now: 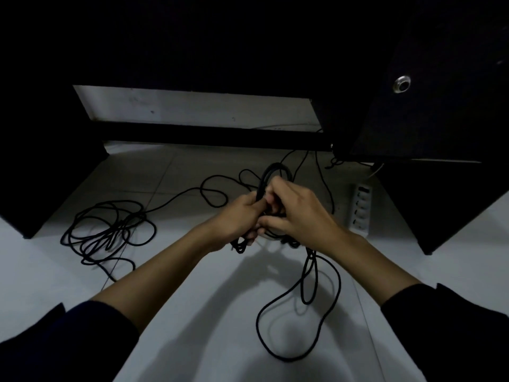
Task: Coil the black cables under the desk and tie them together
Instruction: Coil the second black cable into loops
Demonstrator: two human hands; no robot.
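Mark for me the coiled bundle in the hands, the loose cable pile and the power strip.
coiled bundle [275, 172], head view, top loop above the fingers
loose cable pile [110, 230], head view, middle of tangle
power strip [360, 208], head view, socket face

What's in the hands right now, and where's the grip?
Both hands, left and right, hold one coiled black cable bundle. The grip is around its middle; loops stick out above and hang below.

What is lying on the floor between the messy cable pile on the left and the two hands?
In the head view, one black cable runs across the bare floor tiles, looping between the loose cable pile and the coil held by the left hand and right hand.
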